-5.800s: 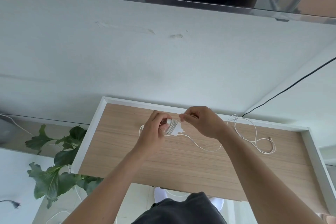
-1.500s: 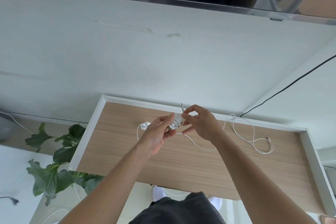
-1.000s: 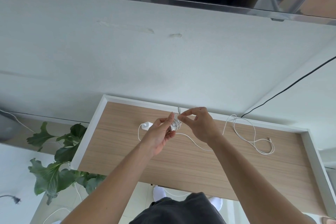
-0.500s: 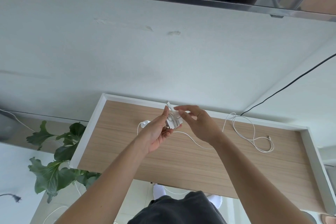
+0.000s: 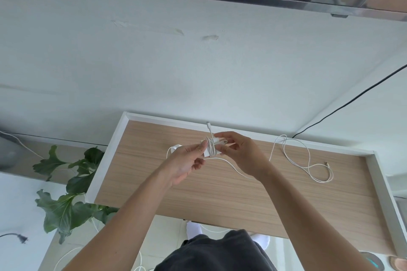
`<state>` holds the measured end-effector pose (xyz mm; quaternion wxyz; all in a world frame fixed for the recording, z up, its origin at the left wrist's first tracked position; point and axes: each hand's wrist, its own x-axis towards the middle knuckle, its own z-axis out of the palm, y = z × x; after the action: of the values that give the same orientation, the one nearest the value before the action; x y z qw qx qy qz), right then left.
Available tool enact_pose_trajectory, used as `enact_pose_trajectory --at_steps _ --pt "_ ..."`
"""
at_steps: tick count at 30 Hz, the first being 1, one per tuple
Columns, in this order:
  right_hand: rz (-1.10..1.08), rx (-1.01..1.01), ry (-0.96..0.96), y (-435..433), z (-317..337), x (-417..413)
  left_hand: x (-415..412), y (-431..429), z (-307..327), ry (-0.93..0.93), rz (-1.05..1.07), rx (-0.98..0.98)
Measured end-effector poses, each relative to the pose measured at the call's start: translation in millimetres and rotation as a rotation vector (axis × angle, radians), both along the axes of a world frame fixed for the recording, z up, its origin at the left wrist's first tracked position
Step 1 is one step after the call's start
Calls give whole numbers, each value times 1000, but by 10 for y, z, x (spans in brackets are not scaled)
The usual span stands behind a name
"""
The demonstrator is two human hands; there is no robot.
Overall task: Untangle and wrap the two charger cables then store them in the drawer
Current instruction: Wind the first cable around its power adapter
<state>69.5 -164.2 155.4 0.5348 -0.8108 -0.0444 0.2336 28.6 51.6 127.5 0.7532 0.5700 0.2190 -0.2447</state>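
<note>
Head view: the fingers of the left hand and of the right hand pinch a small white charger block from either side. Thin white cord is wound tightly round it, and its plug tip sticks up. It is held just above the wood-grain bench, which has a raised white rim. The second cable, smooth and white, lies on the bench in loose loops to the right.

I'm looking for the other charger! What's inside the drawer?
Inside the drawer lies a loose white cable, looping on the right. Its white plug peeks out behind the left hand; that and the right hand cover the cable's middle.
</note>
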Motion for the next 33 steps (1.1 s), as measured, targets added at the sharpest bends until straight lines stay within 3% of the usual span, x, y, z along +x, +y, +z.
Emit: enact_pose_trajectory --at_steps 7,10,15,22,26,33 --pt "-18 -30 85 2 -196 -61 -139 36 -323 -43 -51 27" --pt "6 -81 115 61 -321 -100 -206 61 -490 -50 -36 124" --pt "78 -213 167 265 -635 -207 -360 151 -824 24 73 291" --pt "166 -312 315 535 -1286 -365 -621 401 -1347 152 74 346" --pt "192 -366 338 633 -1642 -404 -663 445 -1552 189 54 351" --pt "221 -499 296 880 -1673 -323 -556 382 -1702 234 73 215"
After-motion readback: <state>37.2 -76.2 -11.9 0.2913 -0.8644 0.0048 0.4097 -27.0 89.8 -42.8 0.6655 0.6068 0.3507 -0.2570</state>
